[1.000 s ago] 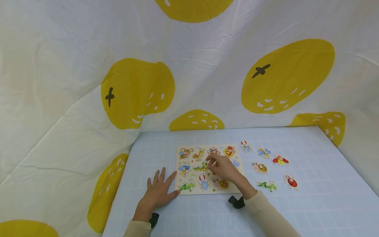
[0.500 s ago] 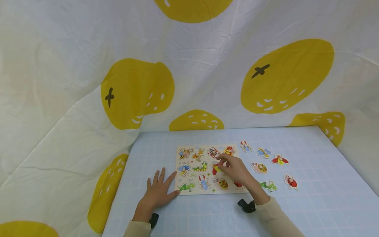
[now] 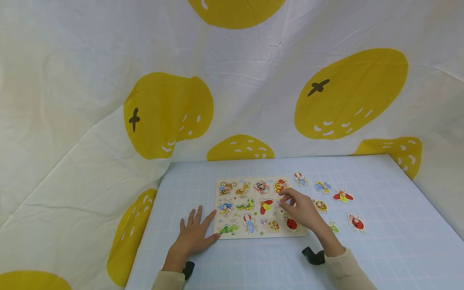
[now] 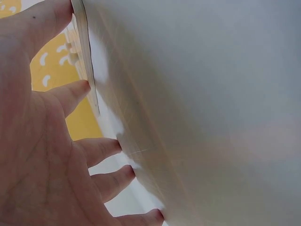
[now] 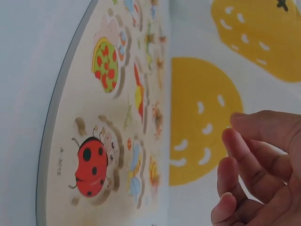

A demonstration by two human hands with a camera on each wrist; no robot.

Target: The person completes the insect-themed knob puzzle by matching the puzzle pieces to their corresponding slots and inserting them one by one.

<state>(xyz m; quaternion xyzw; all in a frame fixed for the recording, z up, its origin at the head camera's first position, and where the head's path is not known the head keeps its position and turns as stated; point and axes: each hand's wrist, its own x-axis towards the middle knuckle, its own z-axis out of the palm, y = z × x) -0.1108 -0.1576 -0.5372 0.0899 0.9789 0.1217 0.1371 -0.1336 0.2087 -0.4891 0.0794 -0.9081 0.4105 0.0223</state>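
Observation:
A wooden insect puzzle board (image 3: 275, 235) lies on the table. My left hand (image 3: 195, 233) rests flat beside it, fingers spread, with thumb and forefinger at the board's left edge. In the left wrist view the fingertips (image 4: 127, 172) press on the tabletop. Above the board's right side hovers my right hand (image 3: 304, 211), its fingers loosely curled. The right wrist view shows thumb and forefinger close together with nothing between them. A caterpillar piece (image 3: 245, 204) sits in the middle row. Below the right hand, the ladybug recess (image 5: 91, 167) holds no piece.
Several loose pieces lie right of the board: a stag beetle (image 3: 301, 179), a blue-winged bee (image 3: 323, 187), a red-winged insect (image 3: 343, 196) and a ladybug (image 3: 357, 223). The right forearm partly covers a snail (image 3: 321, 206) and a green grasshopper (image 3: 334, 227). A fruit-patterned cloth (image 3: 253, 100) hangs behind.
My right hand has moved rightward from beside the caterpillar, across the red-winged insect recess, to the board's right side. The left hand has stayed in place.

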